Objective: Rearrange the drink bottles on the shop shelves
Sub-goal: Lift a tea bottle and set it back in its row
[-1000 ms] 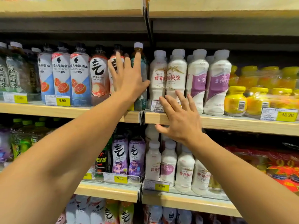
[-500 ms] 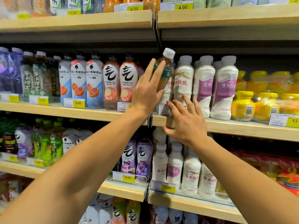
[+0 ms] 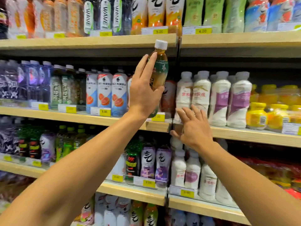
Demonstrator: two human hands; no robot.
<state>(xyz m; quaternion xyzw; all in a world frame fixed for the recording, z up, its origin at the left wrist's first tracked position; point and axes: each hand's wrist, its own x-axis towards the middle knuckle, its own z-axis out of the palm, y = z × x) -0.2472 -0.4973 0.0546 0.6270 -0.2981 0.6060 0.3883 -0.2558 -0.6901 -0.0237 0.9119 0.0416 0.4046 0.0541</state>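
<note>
Stocked wooden shelves are being observed in four tiers. White bottles, grapefruit-labelled bottles and yellow jars are being carried on the middle shelf. Yellow price tags are being displayed along the front edges.

At the upper centre of the frame you can read "WAVE" running vertically down three dark plastic bottles; right of them, a yellow shelf-edge price tag reads "4.00".
</note>
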